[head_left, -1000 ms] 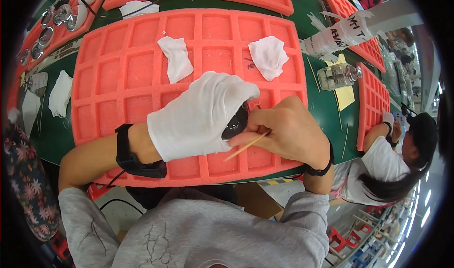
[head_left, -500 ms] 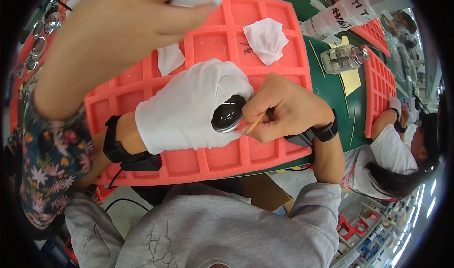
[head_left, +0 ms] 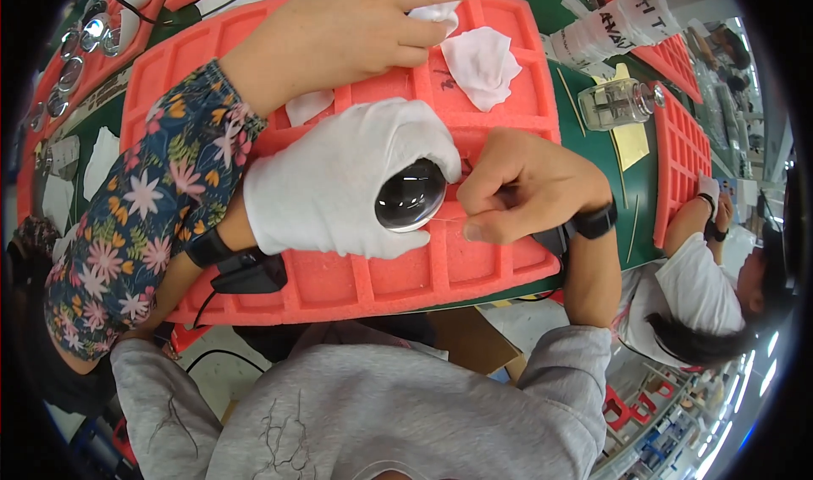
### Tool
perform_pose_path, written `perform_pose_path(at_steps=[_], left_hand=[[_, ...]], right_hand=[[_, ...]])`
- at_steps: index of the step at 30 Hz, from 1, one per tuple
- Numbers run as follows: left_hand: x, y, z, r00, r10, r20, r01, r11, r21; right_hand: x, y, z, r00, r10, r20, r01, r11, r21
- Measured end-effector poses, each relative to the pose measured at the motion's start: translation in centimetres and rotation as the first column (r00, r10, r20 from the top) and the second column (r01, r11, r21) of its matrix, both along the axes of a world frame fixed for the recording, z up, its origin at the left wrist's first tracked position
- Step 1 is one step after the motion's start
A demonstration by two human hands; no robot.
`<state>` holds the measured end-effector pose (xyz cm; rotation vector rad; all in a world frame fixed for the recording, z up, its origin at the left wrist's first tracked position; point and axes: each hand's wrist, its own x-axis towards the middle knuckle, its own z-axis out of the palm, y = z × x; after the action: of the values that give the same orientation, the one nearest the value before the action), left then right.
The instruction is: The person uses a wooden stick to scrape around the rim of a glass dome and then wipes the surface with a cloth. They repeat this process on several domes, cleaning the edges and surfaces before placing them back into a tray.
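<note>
- The left hand (head_left: 339, 183), in a white glove, cups a round glass lens (head_left: 411, 195) from behind, over the middle of the orange foam tray (head_left: 339, 281); the lens is held clear of the tray's pockets.
- The right hand (head_left: 521, 183), bare, is closed in a pinch at the lens edge. What it pinches is hidden — cannot tell whether a tool is there.
- Risk: bare fingertips sit just beside the polished face; a slip would likely leave a smear or scratch.
- Risk: a co-worker's arm in a floral sleeve (head_left: 144, 217) reaches across above the gloved hand toward a white wipe (head_left: 436, 12). A bump from it could jolt the lens out of the grip.
- Containers: the tray's square pockets are mostly bare; a few hold crumpled white wipes, one (head_left: 481, 61) at the upper right.
- A small glass jar (head_left: 616, 103) with a metal cap lies on the green table (head_left: 631, 183); contents not legible.
</note>
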<state>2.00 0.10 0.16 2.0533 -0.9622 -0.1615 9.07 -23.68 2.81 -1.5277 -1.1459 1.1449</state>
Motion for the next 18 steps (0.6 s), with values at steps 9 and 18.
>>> perform_pose_path(at_steps=[9,18], left_hand=[[-2.7,-1.2,0.1,0.934,0.287,0.211,-0.289,0.957,-0.022],[-2.8,-1.6,0.0,0.908,0.327,0.263,-0.33,0.943,-0.036]], right_hand=[[-3.6,0.5,4.0,0.639,-0.185,0.746,0.276,0.961,0.002],[-3.6,1.5,1.9,0.691,-0.221,0.688,0.271,0.962,0.037]])
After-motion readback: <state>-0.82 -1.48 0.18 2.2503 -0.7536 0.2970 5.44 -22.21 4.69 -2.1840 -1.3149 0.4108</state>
